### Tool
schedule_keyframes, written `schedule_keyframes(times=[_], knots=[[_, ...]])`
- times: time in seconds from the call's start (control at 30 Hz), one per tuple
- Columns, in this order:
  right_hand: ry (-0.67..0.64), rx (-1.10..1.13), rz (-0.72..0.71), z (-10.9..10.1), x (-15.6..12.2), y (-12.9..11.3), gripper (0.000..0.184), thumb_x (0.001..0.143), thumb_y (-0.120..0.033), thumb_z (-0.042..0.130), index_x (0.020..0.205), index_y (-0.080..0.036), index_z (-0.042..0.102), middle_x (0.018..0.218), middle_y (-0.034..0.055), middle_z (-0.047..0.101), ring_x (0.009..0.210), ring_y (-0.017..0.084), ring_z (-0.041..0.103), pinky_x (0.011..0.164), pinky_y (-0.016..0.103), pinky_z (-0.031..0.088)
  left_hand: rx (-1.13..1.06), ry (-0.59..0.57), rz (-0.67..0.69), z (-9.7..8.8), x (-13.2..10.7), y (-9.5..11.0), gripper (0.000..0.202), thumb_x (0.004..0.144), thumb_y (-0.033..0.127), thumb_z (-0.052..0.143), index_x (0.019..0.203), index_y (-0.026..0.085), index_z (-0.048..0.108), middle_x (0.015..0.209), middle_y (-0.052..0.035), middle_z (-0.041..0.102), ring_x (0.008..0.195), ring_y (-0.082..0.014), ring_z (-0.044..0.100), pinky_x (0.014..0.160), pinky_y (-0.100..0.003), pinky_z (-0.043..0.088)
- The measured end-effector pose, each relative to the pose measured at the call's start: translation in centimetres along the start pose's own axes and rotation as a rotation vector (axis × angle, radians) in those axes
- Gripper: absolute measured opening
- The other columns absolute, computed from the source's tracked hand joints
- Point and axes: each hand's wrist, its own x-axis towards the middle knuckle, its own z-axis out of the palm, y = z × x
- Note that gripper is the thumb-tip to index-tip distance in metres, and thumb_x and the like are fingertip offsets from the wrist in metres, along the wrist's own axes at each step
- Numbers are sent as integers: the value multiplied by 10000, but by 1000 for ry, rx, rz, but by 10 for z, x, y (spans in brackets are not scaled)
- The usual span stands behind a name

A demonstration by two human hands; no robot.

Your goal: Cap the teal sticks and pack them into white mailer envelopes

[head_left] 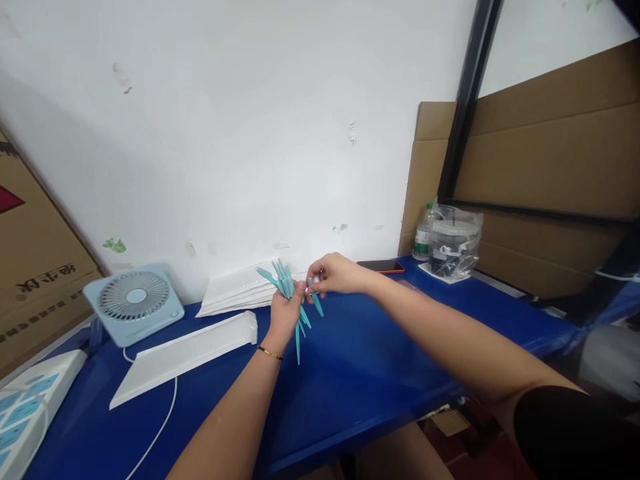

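My left hand (pixel 287 312) is closed around a bundle of slim turquoise plastic sticks (pixel 284 275) with tapered ends; their exact kind is too small to tell. The sticks fan out above the fist, and several tips poke out below it. Close beside it, my right hand (pixel 330 275) pinches with thumb and fingers at one more turquoise stick (pixel 319 305), which points downward. Something small and whitish shows between the fingertips, too small to name. Both hands are raised over the blue table (pixel 360 360), nearly touching each other.
White envelopes (pixel 235 293) lie stacked against the wall, with a single white envelope (pixel 185 353) in front. On the left are a light blue fan (pixel 135 297), a power strip (pixel 35 413) and a cable. A phone (pixel 383 267), bottle (pixel 423 237) and bagged cup (pixel 453 247) stand right.
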Motion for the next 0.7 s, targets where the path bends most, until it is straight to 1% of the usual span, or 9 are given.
schedule_keyframes(times=[0.07, 0.13, 0.23, 0.3, 0.47, 0.57, 0.63, 0.7], knots=[[20, 194, 54, 8, 5, 6, 81, 700, -220, 636, 747, -155, 623, 554, -14, 636, 562, 141, 642, 531, 211, 469, 30, -17, 7, 0, 0, -3, 398, 835, 535, 451, 639, 190, 472, 566, 9, 576, 573, -130, 561, 612, -243, 423], [62, 327, 79, 17, 7, 14, 100, 696, -229, 642, 741, -155, 591, 543, -20, 623, 553, 146, 650, 518, 214, 484, 55, -23, 21, -1, 1, -7, 425, 841, 558, 419, 637, 189, 477, 560, 11, 558, 568, -129, 546, 614, -245, 419], [207, 416, 74, 24, 8, 20, 109, 703, -229, 635, 721, -156, 556, 538, -39, 591, 495, 126, 631, 465, 195, 464, 110, -4, 39, -2, 2, -13, 441, 841, 556, 421, 613, 183, 477, 564, 19, 518, 568, -116, 505, 609, -235, 399], [258, 465, 70, 25, 9, 18, 113, 707, -223, 632, 712, -154, 543, 517, -48, 573, 464, 113, 615, 443, 183, 445, 113, 11, 17, -1, 1, -14, 438, 834, 552, 441, 607, 178, 471, 574, 20, 506, 566, -110, 493, 590, -227, 389], [162, 600, 75, 35, 17, 12, 75, 715, -205, 599, 716, -136, 567, 476, -37, 579, 441, 112, 588, 452, 207, 468, -76, -35, -81, 2, 1, -14, 420, 805, 578, 474, 714, 169, 501, 607, 9, 540, 538, -111, 519, 529, -222, 398], [156, 672, 46, 43, 22, 15, 102, 719, -236, 601, 714, -135, 582, 499, -35, 583, 452, 107, 581, 488, 224, 479, -110, -13, -98, 1, 2, -16, 456, 780, 609, 488, 656, 170, 471, 558, 22, 496, 496, -92, 474, 494, -212, 375], [147, 702, 48, 45, 25, 19, 153, 711, -285, 624, 731, -137, 594, 519, -33, 586, 457, 112, 574, 504, 241, 476, -150, -48, -119, 0, 3, -18, 465, 751, 621, 521, 648, 171, 461, 533, 33, 471, 475, -85, 447, 475, -209, 359], [166, 680, 65, 45, 27, 24, 205, 674, -319, 669, 749, -135, 620, 564, -18, 606, 506, 123, 579, 542, 254, 475, -223, -106, -151, 0, 4, -18, 434, 713, 588, 595, 691, 173, 471, 502, 56, 437, 454, -78, 422, 464, -208, 351]])
